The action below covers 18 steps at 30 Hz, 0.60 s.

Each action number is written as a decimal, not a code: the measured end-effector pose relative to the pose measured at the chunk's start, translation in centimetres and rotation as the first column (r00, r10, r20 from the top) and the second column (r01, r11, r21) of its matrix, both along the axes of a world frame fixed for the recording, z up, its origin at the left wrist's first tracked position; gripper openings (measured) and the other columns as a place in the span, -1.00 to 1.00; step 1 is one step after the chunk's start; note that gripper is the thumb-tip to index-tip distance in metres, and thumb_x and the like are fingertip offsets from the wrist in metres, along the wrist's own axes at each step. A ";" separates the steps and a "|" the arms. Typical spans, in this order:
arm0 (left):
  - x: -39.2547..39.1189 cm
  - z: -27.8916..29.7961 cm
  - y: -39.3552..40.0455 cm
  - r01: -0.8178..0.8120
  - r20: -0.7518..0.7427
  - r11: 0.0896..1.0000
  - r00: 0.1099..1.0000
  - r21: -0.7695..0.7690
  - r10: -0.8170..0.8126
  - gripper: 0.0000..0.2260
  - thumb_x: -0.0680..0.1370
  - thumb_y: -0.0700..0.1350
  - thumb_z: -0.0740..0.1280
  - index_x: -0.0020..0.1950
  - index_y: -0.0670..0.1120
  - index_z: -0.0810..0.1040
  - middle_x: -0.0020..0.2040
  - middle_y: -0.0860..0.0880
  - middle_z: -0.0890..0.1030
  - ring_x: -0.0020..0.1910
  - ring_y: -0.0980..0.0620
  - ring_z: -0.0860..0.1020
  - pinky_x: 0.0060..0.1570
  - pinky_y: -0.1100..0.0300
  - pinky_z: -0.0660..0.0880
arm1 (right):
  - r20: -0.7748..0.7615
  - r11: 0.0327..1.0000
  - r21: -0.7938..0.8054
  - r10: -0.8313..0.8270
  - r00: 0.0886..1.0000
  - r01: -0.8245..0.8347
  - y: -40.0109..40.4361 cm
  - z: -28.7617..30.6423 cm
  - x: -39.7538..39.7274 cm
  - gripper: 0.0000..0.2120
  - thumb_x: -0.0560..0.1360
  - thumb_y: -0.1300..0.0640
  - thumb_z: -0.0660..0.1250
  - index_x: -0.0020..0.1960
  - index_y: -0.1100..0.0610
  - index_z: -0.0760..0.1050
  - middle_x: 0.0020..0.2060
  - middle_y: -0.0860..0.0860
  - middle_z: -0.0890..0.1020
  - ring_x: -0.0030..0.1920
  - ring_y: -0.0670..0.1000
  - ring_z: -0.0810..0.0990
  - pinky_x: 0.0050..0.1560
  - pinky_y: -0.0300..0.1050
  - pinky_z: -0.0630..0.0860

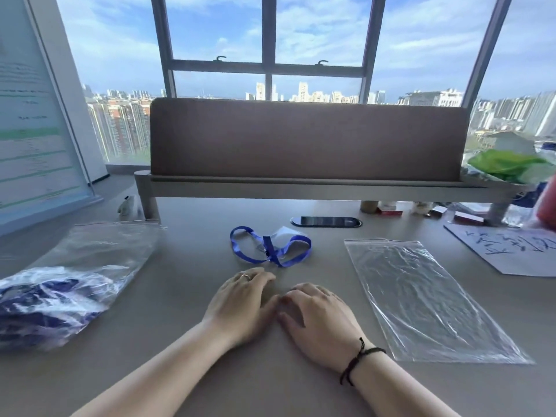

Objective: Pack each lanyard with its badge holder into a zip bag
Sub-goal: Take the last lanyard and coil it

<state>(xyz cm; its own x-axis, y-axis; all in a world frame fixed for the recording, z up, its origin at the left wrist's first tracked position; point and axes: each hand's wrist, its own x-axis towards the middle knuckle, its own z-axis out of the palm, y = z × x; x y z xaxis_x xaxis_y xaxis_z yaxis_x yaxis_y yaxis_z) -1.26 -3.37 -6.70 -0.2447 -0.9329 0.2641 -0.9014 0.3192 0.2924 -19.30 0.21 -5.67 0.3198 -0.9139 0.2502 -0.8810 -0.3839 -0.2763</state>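
Blue fabric lanyard (270, 247) with its clear plastic badge holder (288, 236) lies loosely coiled at the centre of the grey surface (186, 296), just beyond both hands. The left hand (240, 302) and right hand (316, 317) rest palm-down side by side, fingers (258, 276) loosely curled and holding nothing. An empty clear zip bag (427, 296) lies flat to the right, apart from the lanyard. A larger clear plastic bag of blue lanyards (57, 290) sits at the left. Judged step: start of one packing cycle; nothing is grasped yet. The next move calls for gathering strap and holder together, then opening the bag mouth.
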 end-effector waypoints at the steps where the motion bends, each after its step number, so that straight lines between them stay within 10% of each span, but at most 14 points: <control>1: 0.1 0.1 -0.3 -0.007 -0.015 1.000 1.000 0.006 0.007 -0.50 0.60 0.22 0.21 0.50 0.09 0.31 0.54 0.07 0.31 0.54 0.09 0.22 0.47 0.15 0.22 | 0.008 1.000 -0.010 -0.002 1.000 0.003 -0.2 -0.1 0.2 -0.62 0.54 -0.23 0.18 0.26 -0.10 0.50 0.26 -0.19 0.51 0.31 -0.07 0.43 0.34 -0.17 0.33; 11: -4.6 1.9 -10.1 -0.142 -0.104 0.975 0.981 0.174 0.161 -0.33 0.52 0.42 0.08 0.56 0.25 -0.01 0.65 -0.02 -0.08 0.61 -0.21 -0.01 0.50 -0.19 0.16 | 0.033 0.995 -0.060 -0.074 0.997 0.076 -1.0 -0.6 0.0 -0.61 0.49 -0.24 0.17 0.20 -0.08 0.51 0.15 -0.14 0.56 0.23 -0.03 0.50 0.31 -0.15 0.35; 18: -6.5 0.0 -12.8 -0.173 0.078 0.967 0.984 0.187 0.161 -0.44 0.53 0.38 0.02 0.49 0.21 0.29 0.57 0.03 0.28 0.57 -0.15 0.17 0.50 -0.19 0.04 | 0.025 0.977 -0.138 -0.162 0.986 0.164 -1.6 -1.0 -0.6 -0.70 0.45 -0.20 0.17 -0.01 -0.05 0.54 -0.02 -0.10 0.61 0.08 0.02 0.57 0.14 -0.05 0.48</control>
